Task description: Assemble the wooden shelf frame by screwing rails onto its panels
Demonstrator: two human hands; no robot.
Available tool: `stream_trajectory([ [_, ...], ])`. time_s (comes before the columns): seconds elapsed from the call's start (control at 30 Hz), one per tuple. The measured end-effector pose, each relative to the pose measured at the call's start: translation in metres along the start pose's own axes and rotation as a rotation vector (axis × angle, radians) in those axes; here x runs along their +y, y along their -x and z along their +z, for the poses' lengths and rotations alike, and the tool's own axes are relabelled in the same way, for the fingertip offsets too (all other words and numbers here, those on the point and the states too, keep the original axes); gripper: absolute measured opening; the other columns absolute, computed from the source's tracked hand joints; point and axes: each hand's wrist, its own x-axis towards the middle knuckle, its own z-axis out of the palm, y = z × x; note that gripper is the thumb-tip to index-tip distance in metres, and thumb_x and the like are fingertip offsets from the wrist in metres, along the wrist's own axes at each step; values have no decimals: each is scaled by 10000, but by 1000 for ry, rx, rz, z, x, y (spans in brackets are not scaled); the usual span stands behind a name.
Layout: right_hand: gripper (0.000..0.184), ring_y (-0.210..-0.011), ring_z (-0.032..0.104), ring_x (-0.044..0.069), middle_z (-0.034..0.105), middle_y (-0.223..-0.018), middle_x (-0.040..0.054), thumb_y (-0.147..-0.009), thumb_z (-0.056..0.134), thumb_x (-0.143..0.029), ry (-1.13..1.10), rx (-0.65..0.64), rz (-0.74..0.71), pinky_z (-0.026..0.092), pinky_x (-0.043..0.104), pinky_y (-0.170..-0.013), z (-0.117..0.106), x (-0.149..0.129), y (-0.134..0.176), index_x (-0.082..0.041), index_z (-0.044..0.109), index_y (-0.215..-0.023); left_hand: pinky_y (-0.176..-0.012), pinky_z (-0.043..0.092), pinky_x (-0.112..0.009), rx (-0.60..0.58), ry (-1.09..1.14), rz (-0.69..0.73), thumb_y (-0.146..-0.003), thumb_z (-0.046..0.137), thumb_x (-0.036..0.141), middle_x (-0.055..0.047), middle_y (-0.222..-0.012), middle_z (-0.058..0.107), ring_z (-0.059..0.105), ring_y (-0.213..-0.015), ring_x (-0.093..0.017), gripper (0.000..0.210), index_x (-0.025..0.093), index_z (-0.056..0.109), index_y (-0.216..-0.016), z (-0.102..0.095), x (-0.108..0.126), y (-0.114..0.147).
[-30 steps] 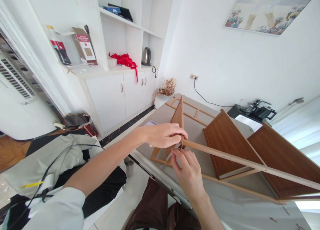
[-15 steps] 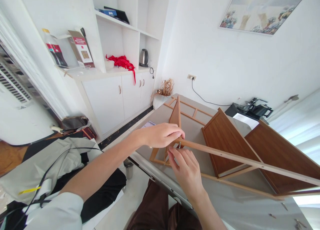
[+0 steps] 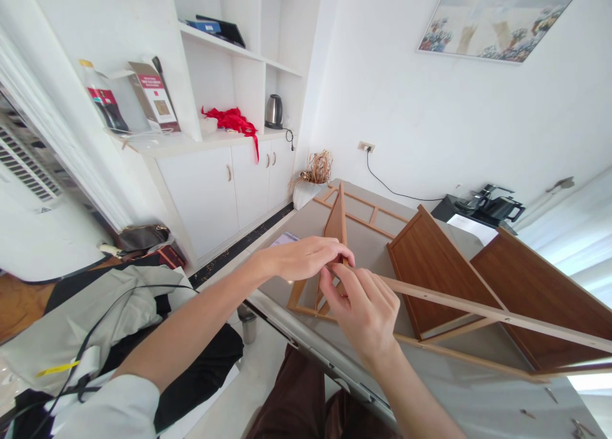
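A brown wooden shelf frame [image 3: 444,295] lies on the grey table, with slatless panels standing between its long pale rails. My left hand [image 3: 306,259] is closed over the near end of the upper rail, where it meets the small upright panel [image 3: 336,216]. Right below those fingers, my right hand [image 3: 366,299] pinches with thumb and forefinger at the rail's end. A metal screw stood out there a moment ago; the fingers now cover it. Both hands are nearly touching.
Two larger wooden panels [image 3: 442,267] slant up within the frame on the right. Several small metal parts [image 3: 528,414] lie at the table's lower right. A coffee maker [image 3: 497,203] stands at the back right. Clothes and a black cable [image 3: 119,292] are at my left.
My right hand has moved up to the rail end and turned, its fingers curling in over the screw. My left hand stays in place on the frame.
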Motion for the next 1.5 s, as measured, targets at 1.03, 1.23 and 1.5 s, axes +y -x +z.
stream_trajectory([
  [1.03,369,-803,688,171,725,-923,58,-858,756,-134,-249,90,320,586,308,-728,10,0,70,-203,635,-1199,-881,422,-300,61,-154,-39,-1057,310,344,-48,-1032,656,610,-887,-161,392,212,652,-1196,5,8,-1],
  [1.23,497,-821,683,173,721,-948,68,-828,753,-58,-225,69,235,574,307,-727,15,-4,73,-234,623,-1274,-849,426,-294,47,-152,-67,-1061,314,352,-45,-1048,658,595,-852,-155,393,224,654,-1211,5,8,-2],
  [1.5,491,-827,693,163,744,-976,82,-854,678,28,-340,0,190,566,301,-749,14,-2,73,-178,639,-1297,-894,428,-281,-5,-139,-146,-1071,315,343,-30,-1089,656,604,-944,-160,384,257,637,-1263,2,11,-3],
])
